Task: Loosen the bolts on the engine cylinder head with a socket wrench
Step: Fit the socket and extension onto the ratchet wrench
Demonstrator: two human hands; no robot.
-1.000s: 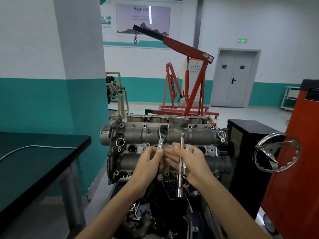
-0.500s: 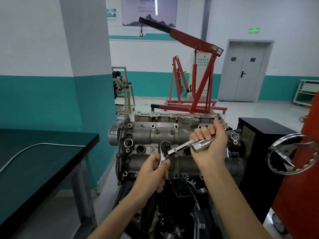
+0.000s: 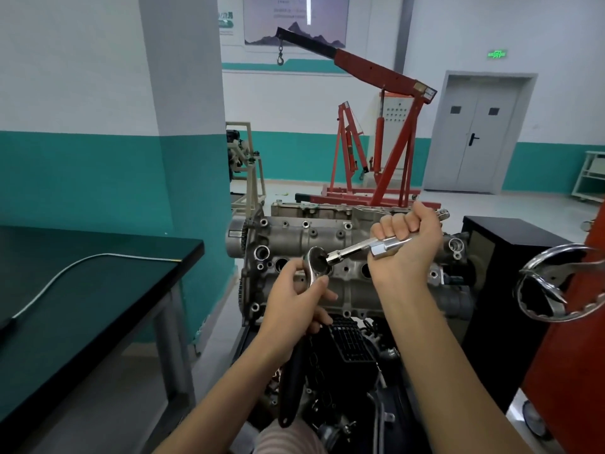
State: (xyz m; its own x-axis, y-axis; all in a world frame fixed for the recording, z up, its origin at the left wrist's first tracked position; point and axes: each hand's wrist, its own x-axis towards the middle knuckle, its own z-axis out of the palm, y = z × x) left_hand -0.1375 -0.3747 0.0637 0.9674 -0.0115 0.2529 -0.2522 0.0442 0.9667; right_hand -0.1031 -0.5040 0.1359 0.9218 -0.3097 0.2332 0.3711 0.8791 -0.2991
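The grey cylinder head (image 3: pixel 294 239) stands on its engine stand in front of me, its face dotted with bolts and round bores. My left hand (image 3: pixel 299 306) grips the ratchet wrench (image 3: pixel 314 262) just below its round chrome head; the black handle (image 3: pixel 291 385) hangs down past my wrist. My right hand (image 3: pixel 407 245) is closed round a chrome extension bar (image 3: pixel 357 249) with a socket, held slanting up to the right. The bar's lower end meets the ratchet head. Both tools are held in front of the cylinder head, not on a bolt.
A dark-topped table (image 3: pixel 98 290) with a white cable stands at the left. A black cabinet (image 3: pixel 510 257) and a chrome handwheel (image 3: pixel 556 283) on a red stand are at the right. A red engine crane (image 3: pixel 376 132) stands behind.
My right hand turned the extension bar from upright to slanting and brought its end onto the ratchet head. My left hand lowered the ratchet a little. The camera moved closer.
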